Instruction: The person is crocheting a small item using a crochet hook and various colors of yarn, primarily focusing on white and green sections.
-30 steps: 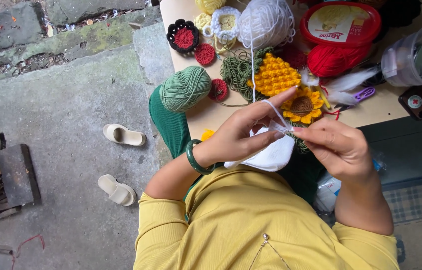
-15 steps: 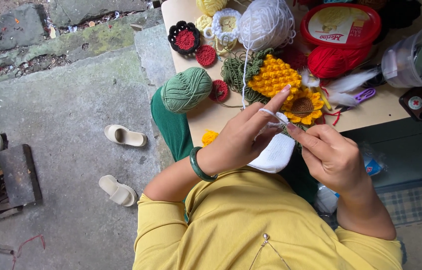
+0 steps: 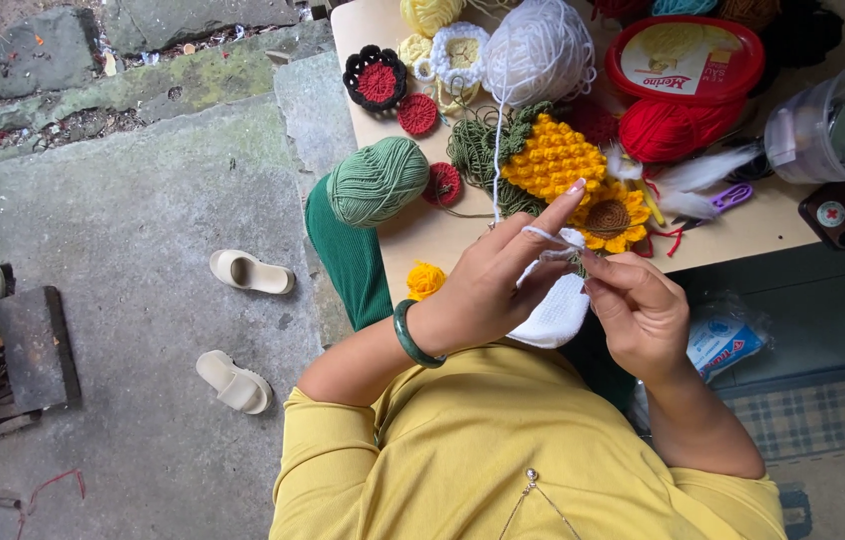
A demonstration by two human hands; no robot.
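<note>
Crocheting in progress: a white crocheted piece (image 3: 555, 312) hangs between both hands just below the table edge (image 3: 413, 250). The left hand (image 3: 503, 285) grips its upper edge, index finger raised with white yarn strand (image 3: 496, 150) looped over it, running up to the white yarn ball (image 3: 540, 50). The right hand (image 3: 638, 305) is clenched at the working edge; any hook is hidden. A fair-sized panel is done; the strand remains uncut. A green yarn ball (image 3: 378, 180) and sunflower pieces (image 3: 608, 215) lie nearby.

A home yard craft spot: a pale wooden bench (image 3: 443, 235) heaped with yarn stands on mossy cracked concrete ground (image 3: 123, 200), cream rubber slippers (image 3: 251, 271) lying nearby.
</note>
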